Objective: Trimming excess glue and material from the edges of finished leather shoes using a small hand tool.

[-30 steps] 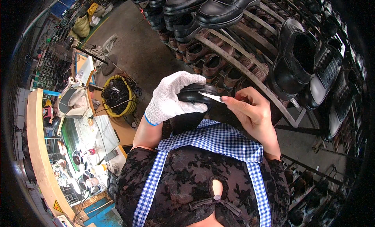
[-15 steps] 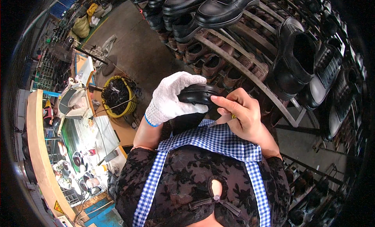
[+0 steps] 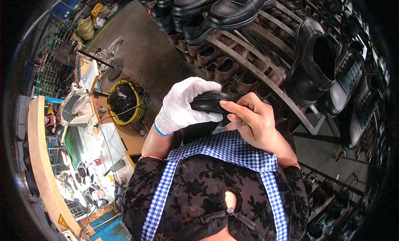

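A black leather shoe [image 3: 209,103] is held up in front of my chest, toe end uppermost. My left hand [image 3: 178,103], in a white knit glove with a blue cuff, is closed around its toe end. My bare right hand [image 3: 258,124] is closed on what looks like a knife [image 3: 227,127], with a flat pale blade and a bit of yellow at the grip. The blade points left, below the toe end. My right index finger and thumb tip press the shoe's edge. The rest of the shoe hangs in shadow against my blue checked apron [image 3: 216,143].
Racks of black shoes [image 3: 314,62] and brown shoes [image 3: 226,68] fill the right side, close to my right arm. At the left stands a brightly lit, cluttered workbench [image 3: 89,158]. Beside it is a yellow-rimmed basket [image 3: 124,121] of black scraps.
My right hand has shifted slightly left along the shoe's edge, and the blade has moved left with it. My left hand and the shoe have barely moved.
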Motion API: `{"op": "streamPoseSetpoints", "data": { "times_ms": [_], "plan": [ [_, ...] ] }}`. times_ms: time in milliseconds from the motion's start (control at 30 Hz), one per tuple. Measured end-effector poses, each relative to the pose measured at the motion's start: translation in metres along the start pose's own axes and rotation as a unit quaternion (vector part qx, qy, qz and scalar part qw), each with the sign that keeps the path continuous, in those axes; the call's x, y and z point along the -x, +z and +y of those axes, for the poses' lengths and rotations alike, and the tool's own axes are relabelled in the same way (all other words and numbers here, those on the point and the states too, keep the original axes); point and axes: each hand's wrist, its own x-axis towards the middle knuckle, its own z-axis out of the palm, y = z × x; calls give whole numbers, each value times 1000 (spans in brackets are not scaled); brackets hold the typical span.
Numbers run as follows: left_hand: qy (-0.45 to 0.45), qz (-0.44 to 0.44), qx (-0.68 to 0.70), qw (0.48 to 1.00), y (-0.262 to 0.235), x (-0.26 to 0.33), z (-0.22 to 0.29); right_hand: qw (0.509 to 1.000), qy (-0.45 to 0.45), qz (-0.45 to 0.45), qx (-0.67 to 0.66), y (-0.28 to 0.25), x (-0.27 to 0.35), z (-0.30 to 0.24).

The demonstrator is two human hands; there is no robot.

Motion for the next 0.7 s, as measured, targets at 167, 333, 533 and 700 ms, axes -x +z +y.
{"op": "streamPoseSetpoints", "data": {
  "times_ms": [167,333,533,700],
  "plan": [
    [-10,3,29,1000,3,-2,0,999,6,-27,-23,-5,-5,-2],
    [-22,14,18,999,2,-1,-3,984,43,56,-164,-9,14,15],
    [-13,27,4,1000,4,-2,-5,978,10,39,-203,-6,22,20],
    [-23,33,27,999,6,-3,-4,986,-76,29,-147,-1,15,23]
  ]
}}
